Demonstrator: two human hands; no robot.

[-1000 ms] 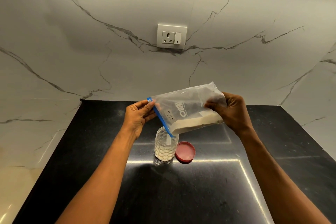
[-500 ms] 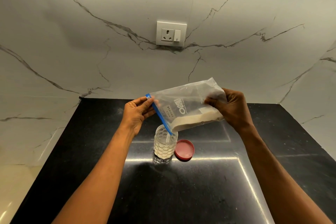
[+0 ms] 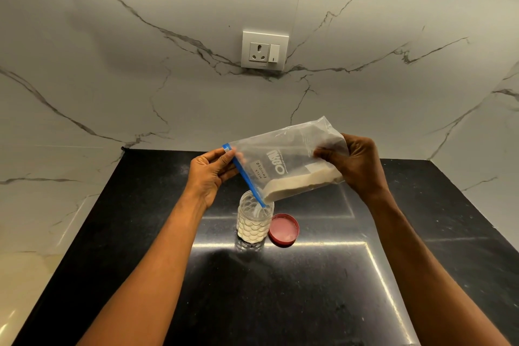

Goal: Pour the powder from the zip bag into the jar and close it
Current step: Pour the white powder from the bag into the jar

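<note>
A clear zip bag point(image 3: 283, 160) with a blue zip strip is held tilted above the counter, its open corner dipping into the mouth of a clear dimpled jar point(image 3: 254, 219). Pale powder lies along the bag's lower edge and fills the jar's lower half. My left hand point(image 3: 209, 174) pinches the zip end at the bag's upper left. My right hand point(image 3: 356, 163) grips the raised bottom end of the bag. A red lid point(image 3: 283, 230) lies upside down on the counter, touching the jar's right side.
The jar and lid stand on a black polished counter point(image 3: 309, 289). White marble walls rise behind and on both sides, with a socket and switch plate point(image 3: 264, 50) on the back wall. A pale ledge point(image 3: 33, 261) runs along the counter's left edge.
The bag's bottom end has been lifted slightly by my right hand. The powder level in the jar has risen a little.
</note>
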